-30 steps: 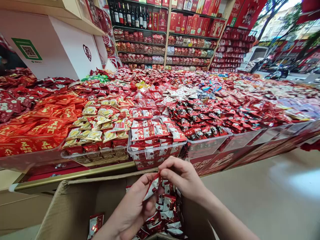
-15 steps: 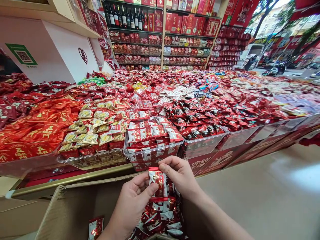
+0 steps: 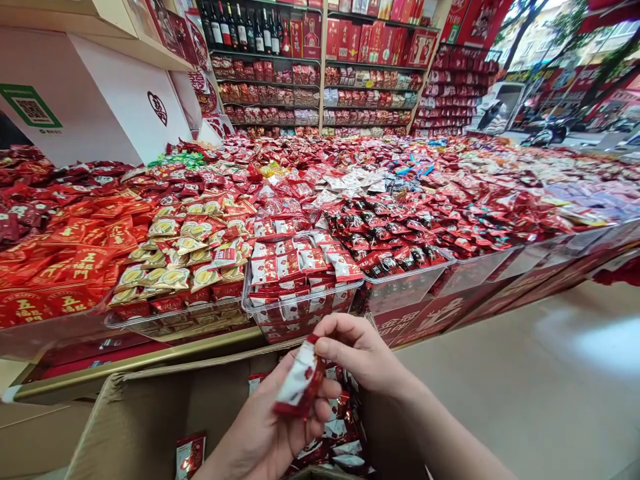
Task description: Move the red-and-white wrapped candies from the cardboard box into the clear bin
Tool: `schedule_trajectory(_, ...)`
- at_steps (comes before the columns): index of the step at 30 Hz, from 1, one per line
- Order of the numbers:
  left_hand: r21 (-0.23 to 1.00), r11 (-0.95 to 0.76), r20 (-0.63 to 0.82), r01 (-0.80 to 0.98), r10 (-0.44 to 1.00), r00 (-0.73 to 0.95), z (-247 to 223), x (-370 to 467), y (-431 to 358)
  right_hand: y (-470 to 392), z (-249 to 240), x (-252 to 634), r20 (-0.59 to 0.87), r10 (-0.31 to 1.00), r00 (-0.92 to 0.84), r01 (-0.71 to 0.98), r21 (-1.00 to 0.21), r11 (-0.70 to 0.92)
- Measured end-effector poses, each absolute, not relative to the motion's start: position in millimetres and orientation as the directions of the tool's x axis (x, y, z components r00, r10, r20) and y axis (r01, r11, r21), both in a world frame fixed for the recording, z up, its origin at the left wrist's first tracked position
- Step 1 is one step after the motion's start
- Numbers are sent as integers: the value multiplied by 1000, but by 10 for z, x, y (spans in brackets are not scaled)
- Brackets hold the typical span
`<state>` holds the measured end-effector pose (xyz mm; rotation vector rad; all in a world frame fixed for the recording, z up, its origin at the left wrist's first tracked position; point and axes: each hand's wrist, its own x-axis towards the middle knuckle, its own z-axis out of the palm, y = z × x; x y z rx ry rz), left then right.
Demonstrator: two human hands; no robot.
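A small red-and-white wrapped candy packet [image 3: 300,380] is tilted in front of me, slightly blurred. Pinching its upper end between thumb and forefinger is my right hand [image 3: 360,350]. My left hand [image 3: 270,427] is turned palm up just under the packet, its fingers loosely curled and apart; the packet hides its thumb tip, and whether they touch is hard to tell. Below both hands, a cardboard box [image 3: 145,407] holds many like packets. One loose packet [image 3: 191,455] lies at its left side. Beyond stands a clear plastic bin [image 3: 303,307] with the same packets in rows.
Neighbouring bins hold gold durian packets [image 3: 170,279], orange-red packets [image 3: 70,267] and dark red packets [image 3: 385,263]. A wide candy display stretches behind them. Shelves with wine bottles [image 3: 243,33] and red boxes stand at the back. Tiled floor [image 3: 510,373] lies to the right.
The packet has tilted and turned, showing its white side. My left hand has rolled palm up and its thumb has left the packet's front. My right hand keeps its pinch.
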<state>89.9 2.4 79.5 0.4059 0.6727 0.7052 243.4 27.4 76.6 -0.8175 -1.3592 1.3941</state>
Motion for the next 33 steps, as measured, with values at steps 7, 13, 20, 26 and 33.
schedule_trajectory(7,870,434,-336,-232,868,365,769,846,72,307,721,2417,77,960,-268,50,-994,94)
schedule_trajectory(13,972,233,-226,4,940,255,696,811,79,280,701,2354,53,983,-176,61,-996,65)
schedule_trajectory(20,966,109,-160,233,963,214,787,854,3,239,683,2276,168,965,-204,128,-972,196)
schedule_trajectory(26,962,71,-126,265,972,199,740,845,-36,211,633,2232,113,982,-152,47,-992,121)
schedule_trajectory(33,976,134,-187,174,923,337,798,766,34,173,632,2259,138,979,-148,-62,-989,130)
